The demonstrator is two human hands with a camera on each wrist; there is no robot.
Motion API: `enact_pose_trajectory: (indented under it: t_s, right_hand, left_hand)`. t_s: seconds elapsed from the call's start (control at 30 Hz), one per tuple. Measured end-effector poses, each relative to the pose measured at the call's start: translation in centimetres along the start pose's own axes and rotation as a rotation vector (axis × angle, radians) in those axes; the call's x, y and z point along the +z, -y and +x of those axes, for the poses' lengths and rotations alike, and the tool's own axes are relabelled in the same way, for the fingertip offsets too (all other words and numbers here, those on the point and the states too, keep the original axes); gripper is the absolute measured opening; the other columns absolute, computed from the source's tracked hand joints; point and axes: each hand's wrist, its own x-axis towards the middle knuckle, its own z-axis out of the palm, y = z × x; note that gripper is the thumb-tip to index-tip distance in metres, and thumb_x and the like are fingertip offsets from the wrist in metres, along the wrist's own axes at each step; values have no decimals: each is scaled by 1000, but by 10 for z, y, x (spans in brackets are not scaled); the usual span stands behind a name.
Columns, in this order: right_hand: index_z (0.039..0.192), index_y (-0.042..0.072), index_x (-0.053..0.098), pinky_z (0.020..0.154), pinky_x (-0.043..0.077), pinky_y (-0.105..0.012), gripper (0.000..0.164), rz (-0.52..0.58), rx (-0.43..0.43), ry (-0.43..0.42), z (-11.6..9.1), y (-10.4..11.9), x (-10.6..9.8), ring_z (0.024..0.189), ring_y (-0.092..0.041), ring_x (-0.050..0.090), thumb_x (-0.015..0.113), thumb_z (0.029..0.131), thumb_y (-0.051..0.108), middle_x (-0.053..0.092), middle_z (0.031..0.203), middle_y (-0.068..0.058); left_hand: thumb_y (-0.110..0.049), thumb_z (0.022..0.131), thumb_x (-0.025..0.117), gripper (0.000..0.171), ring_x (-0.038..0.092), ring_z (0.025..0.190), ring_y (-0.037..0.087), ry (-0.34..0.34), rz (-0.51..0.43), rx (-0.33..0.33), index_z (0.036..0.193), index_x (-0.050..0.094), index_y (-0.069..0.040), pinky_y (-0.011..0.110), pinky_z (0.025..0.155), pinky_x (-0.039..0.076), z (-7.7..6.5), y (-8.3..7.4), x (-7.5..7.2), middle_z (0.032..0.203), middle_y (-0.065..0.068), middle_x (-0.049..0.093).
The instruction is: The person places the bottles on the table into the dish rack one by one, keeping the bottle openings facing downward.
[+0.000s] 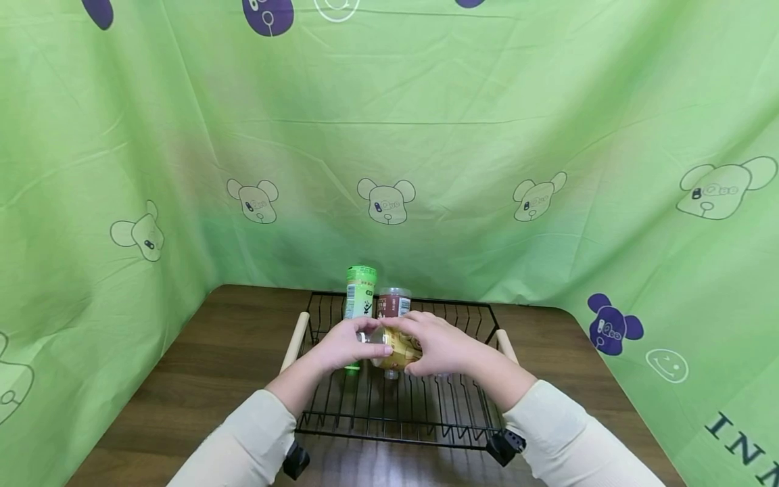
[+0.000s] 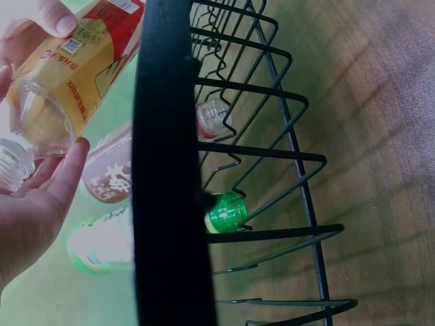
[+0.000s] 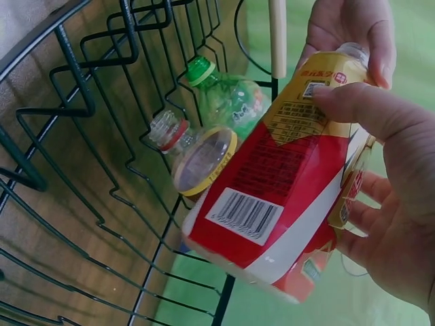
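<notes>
A plastic bottle with a gold and red label and a clear neck is held over a black wire rack. My right hand grips its body, thumb across the label. Around the clear neck end, my left hand has its thumb and fingers curled. In the right wrist view the bottle's barcode side faces the camera, its base pointing down. Beneath it in the rack lie a green bottle and a bottle with a dark red label, both partly hidden by the hands and the held bottle.
The rack has pale wooden handles, one left and one right, and stands on a brown wooden table. A green printed cloth hangs behind and along both sides. Dark devices are worn on both wrists.
</notes>
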Motion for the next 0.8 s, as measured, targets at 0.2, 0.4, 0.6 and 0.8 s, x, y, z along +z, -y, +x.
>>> enact_pose_trajectory:
  t_s: [0.2, 0.4, 0.6, 0.8]
  right_hand:
    - [149, 25, 41, 104, 41, -61, 85, 63, 39, -81, -2, -7, 0, 134, -36, 44, 81, 74, 31, 48, 146, -12]
    - [149, 20, 41, 101, 43, -59, 83, 213, 116, -212, -7, -18, -1, 133, -36, 44, 80, 77, 34, 47, 146, -12]
    - [149, 18, 40, 105, 39, -62, 79, 356, 235, -330, -11, -27, 5, 136, -39, 40, 78, 81, 33, 40, 151, -15]
    - [150, 14, 36, 111, 33, -60, 75, 535, 402, -424, -13, -33, 10, 143, -38, 31, 73, 87, 32, 32, 154, -19]
  left_hand:
    - [-25, 80, 78, 60, 62, 110, 27, -56, -102, -17, 130, 58, 0, 39, 91, 54, -1, 7, -3, 126, 18, 63]
    - [-24, 79, 80, 61, 62, 109, 26, -154, -148, -48, 131, 58, -1, 40, 90, 54, -4, 14, -8, 126, 16, 63]
    - [-27, 82, 78, 60, 53, 125, 33, -237, -180, -58, 134, 57, -4, 50, 104, 45, -6, 19, -11, 137, 18, 57]
    - [-22, 84, 75, 59, 47, 130, 35, -302, -271, -61, 135, 55, 0, 49, 105, 44, -8, 19, -10, 139, 22, 52]
